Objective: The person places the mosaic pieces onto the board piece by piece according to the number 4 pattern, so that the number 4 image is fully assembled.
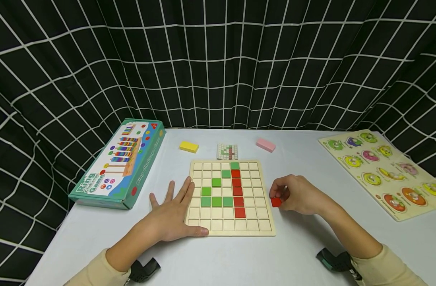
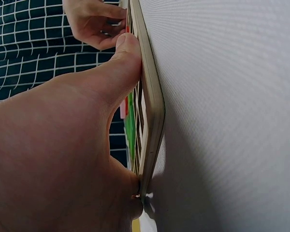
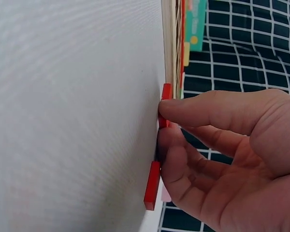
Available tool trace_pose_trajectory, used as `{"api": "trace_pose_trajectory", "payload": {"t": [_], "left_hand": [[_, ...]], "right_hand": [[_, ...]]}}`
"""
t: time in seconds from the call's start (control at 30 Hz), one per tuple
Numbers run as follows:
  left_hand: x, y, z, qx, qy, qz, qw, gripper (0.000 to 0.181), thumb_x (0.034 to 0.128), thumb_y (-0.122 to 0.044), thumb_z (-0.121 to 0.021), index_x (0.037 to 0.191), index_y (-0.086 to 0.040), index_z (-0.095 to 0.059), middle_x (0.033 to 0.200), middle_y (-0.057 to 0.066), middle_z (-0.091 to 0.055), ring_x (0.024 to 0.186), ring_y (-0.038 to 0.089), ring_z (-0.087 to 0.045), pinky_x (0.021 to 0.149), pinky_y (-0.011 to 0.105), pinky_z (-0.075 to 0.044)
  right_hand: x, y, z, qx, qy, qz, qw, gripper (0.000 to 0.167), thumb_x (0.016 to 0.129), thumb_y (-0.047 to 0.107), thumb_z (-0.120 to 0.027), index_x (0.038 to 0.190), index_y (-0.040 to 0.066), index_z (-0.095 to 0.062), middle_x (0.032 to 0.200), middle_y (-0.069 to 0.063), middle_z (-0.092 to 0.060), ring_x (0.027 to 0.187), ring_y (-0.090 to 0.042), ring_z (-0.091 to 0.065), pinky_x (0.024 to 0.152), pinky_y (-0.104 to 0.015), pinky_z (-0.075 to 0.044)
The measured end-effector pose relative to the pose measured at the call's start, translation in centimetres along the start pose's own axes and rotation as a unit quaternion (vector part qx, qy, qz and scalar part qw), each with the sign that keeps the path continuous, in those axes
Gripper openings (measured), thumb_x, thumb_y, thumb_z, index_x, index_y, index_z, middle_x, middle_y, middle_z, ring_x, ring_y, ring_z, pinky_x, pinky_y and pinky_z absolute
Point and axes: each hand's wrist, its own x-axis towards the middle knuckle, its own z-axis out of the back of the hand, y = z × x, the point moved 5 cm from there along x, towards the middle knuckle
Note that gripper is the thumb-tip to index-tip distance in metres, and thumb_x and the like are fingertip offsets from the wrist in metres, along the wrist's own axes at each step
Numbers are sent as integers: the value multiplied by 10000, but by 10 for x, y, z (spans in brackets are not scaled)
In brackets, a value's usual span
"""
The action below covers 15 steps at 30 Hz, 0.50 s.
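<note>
A wooden grid board (image 1: 199, 225) lies flat on the white table, with green tiles (image 1: 216, 201) and a column of red tiles (image 1: 237, 191) set in its squares. My left hand (image 1: 173, 218) spreads over the board's lower left corner, thumb along the front edge and fingers on the left edge. Just off the board's right side, my right hand (image 1: 300, 195) pinches a red square tile (image 1: 276, 202) at the table surface between thumb and fingertips. In the right wrist view a second red tile (image 3: 152, 186) lies beside the curled fingers; the hand hides it in the head view.
Behind the board lie a small printed pattern card (image 1: 227, 151), a yellow block (image 1: 188, 147) and a pink block (image 1: 266, 145). A ring game box (image 1: 146, 174) is at the left, a fruit puzzle board (image 1: 386, 174) at the right. Grid-patterned black cloth (image 1: 232, 71) encloses the back and sides.
</note>
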Motion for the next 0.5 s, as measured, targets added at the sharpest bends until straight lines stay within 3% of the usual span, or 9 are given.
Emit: {"api": "trace_pose_trajectory", "payload": {"t": [0.5], "left_hand": [[0, -1, 0, -10, 19, 20, 10000, 1361, 738, -883, -662, 1688, -110, -67, 1773, 17, 41, 1594, 506, 25, 1005, 940, -5]], "right_hand": [[-2, -1, 4, 17, -26, -221, 9998, 287, 698, -54, -824, 902, 143, -779, 831, 24, -715, 751, -145, -619, 669, -297, -530]]}}
